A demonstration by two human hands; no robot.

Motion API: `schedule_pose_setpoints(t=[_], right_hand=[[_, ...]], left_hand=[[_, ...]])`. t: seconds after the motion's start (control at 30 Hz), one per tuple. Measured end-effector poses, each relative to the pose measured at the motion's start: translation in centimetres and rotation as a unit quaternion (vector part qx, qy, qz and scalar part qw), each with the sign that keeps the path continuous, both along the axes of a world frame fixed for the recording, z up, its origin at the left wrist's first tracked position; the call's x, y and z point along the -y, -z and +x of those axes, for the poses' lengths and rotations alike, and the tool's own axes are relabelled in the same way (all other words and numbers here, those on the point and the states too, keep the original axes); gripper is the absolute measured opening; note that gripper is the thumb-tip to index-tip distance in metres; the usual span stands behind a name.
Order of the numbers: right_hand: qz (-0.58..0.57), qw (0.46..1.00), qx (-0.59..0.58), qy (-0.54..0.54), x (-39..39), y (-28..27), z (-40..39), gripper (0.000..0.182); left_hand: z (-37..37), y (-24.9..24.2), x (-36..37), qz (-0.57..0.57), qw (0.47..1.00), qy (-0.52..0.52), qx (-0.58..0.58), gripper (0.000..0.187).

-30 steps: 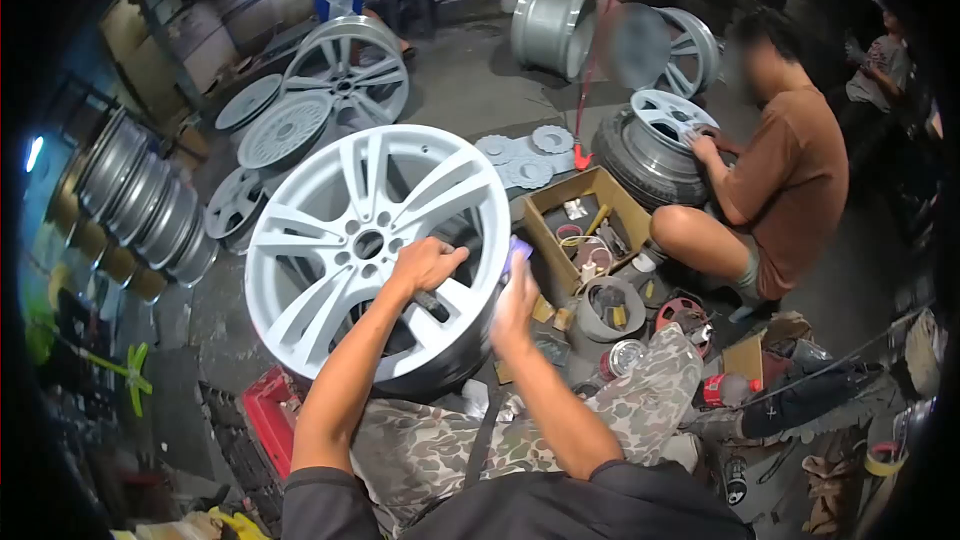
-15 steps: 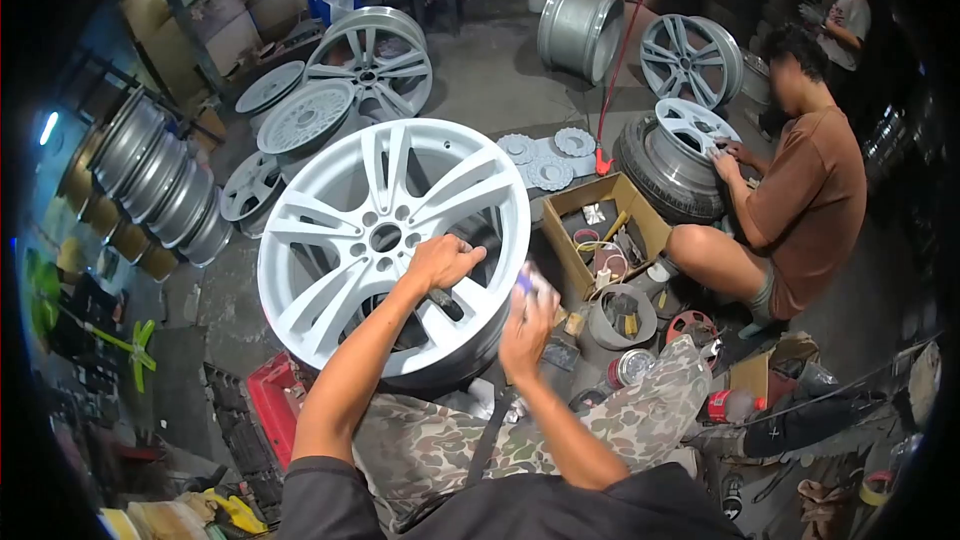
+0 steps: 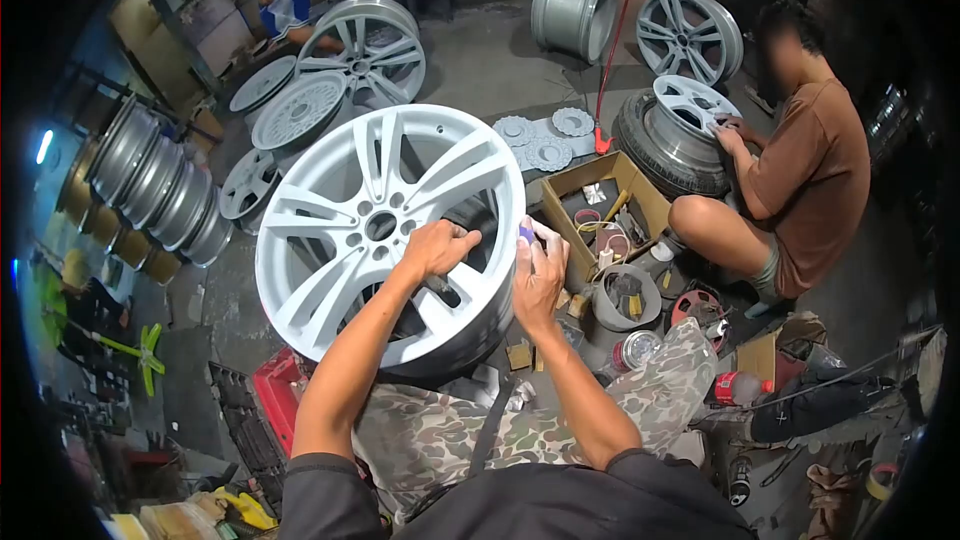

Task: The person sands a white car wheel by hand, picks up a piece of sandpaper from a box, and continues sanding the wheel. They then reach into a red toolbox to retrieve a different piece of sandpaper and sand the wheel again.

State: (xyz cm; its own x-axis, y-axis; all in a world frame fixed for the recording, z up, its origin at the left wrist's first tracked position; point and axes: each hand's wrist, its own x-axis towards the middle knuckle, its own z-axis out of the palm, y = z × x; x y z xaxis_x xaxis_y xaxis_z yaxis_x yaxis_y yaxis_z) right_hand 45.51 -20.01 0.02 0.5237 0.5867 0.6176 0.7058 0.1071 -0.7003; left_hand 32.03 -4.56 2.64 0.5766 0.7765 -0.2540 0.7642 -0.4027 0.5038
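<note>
A large pale-grey alloy wheel [image 3: 385,155] with paired spokes stands tilted in front of me, its face toward me. My left hand [image 3: 438,250] is closed around a spoke just right of the hub, thumb pointing right; its fingertips are hidden behind the spoke. My right hand [image 3: 541,275] is at the wheel's right outer edge, fingers closed on a small purple pad [image 3: 526,234]. The pad lies against the rim, mostly covered by my fingers, which look dusted with pale powder.
An open cardboard box [image 3: 560,212] of tools and a grey bucket [image 3: 612,325] stand to the right. Beyond them a person in a brown shirt [image 3: 822,160] squats, working on a wheel with a tyre [image 3: 640,160]. More wheels [image 3: 375,65] stand behind; stacked rims [image 3: 160,175] are at left.
My right hand, blurred before, has shifted up and right along the rim's edge with the purple pad. The left hand keeps its hold. At the back left, a person has moved.
</note>
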Motion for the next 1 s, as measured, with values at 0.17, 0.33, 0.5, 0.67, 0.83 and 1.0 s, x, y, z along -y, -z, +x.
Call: schedule_pose_setpoints(t=[0.17, 0.33, 0.5, 0.67, 0.83, 1.0], right_hand=[[0.029, 0.997, 0.058, -0.031, 3.2, 0.5, -1.6, 0.028], [0.014, 0.998, 0.061, -0.025, 1.6, 0.0, -0.4, 0.027], [0.01, 0.999, 0.027, -0.017, 0.5, -0.7, 0.3, 0.026], [0.044, 0.998, -0.039, 0.013, 2.0, 0.3, -2.8, 0.029], [0.04, 0.912, -0.407, -0.025, -1.9, 0.9, -2.6, 0.038], [0.054, 0.965, -0.254, 0.031, 0.8, 0.9, -5.5, 0.037]], left_hand=[[0.2, 0.0, -0.3, 0.027, 1.0, 0.0, 0.0, 0.054], [-0.1, -0.1, 0.3, 0.016, 1.0, 0.003, 0.011, 0.053], [0.3, -0.6, 0.3, 0.016, 1.0, -0.002, -0.001, 0.054], [0.2, -0.5, 0.2, 0.03, 1.0, -0.003, 0.009, 0.055], [0.4, -1.4, 0.7, 0.018, 1.0, -0.018, -0.003, 0.053], [0.3, -1.0, 0.6, 0.031, 0.999, -0.019, 0.024, 0.053]])
